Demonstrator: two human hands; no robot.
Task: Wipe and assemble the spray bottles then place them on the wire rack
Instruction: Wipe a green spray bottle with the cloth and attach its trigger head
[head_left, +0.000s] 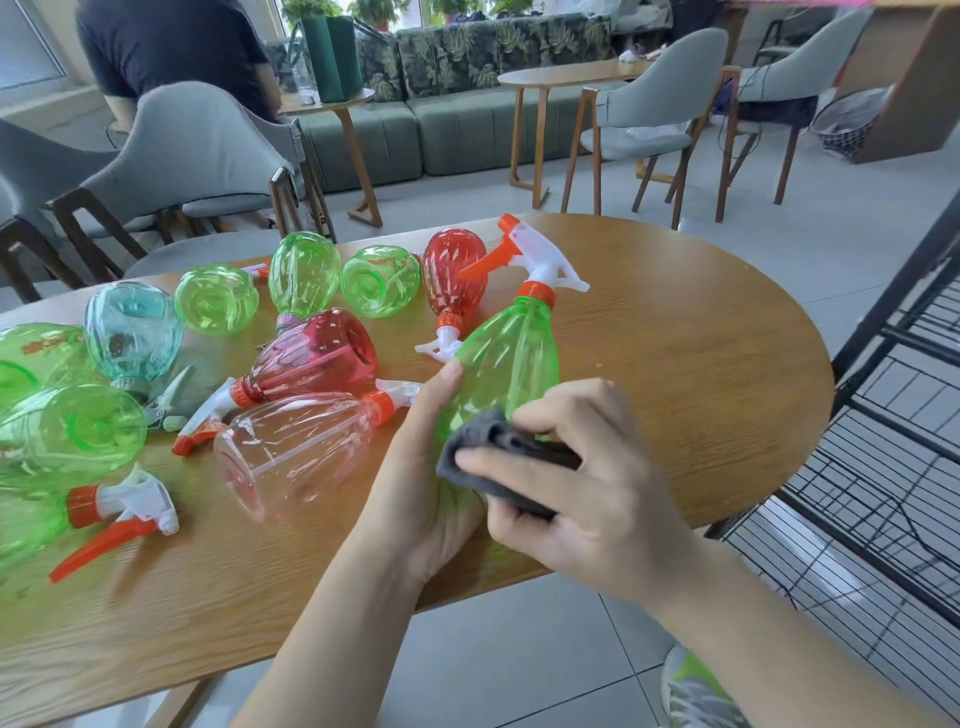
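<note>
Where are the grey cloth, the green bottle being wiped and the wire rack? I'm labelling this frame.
grey cloth (470, 441): head view, on its bunched left fold.
green bottle (511, 353): head view, on its upper body below the orange collar.
wire rack (883, 467): head view, on a shelf's wire grid.

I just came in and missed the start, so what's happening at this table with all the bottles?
A person is cleaning spray bottles. Their left hand holds a green spray bottle with its orange-and-white trigger head on, while the right hand rubs its lower side with a dark grey cloth. Other green, red, teal and clear bottles lie on the wooden table. The black wire rack stands at the right.
</note>
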